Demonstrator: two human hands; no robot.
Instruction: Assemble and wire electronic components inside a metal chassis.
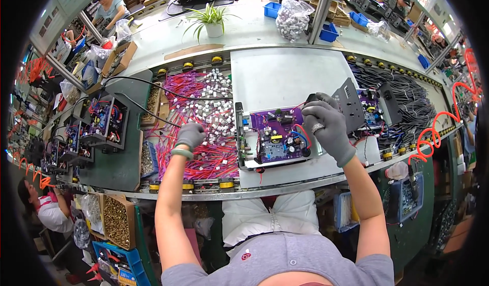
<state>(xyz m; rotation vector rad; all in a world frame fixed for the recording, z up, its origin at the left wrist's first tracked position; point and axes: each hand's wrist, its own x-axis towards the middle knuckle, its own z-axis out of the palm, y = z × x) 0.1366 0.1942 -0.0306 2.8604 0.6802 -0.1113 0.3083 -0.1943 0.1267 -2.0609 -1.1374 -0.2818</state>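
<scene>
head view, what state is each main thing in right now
left hand, gloved, curled; grip unclear
right hand, gloved, curled; grip unclear
purple circuit board, exposed in its uncovered case
red wires, heaped loose
dark wires, piled
potted plant, upright
clear bag, bulging with small pieces
cardboard box, open, full of brass-coloured parts

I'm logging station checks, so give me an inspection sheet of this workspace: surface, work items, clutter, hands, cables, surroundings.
Surface: pale board, partly covered.
Work items: purple circuit board in an open chassis; dark grey panel to its right.
Clutter: white connectors among loose red and purple wires.
Hands: gloved left hand over the wires; gloved right hand by the chassis's right side; grips unclear.
Cables: dark bundle at far right; orange coiled hose.
Surroundings: potted plant, co-workers.
</scene>
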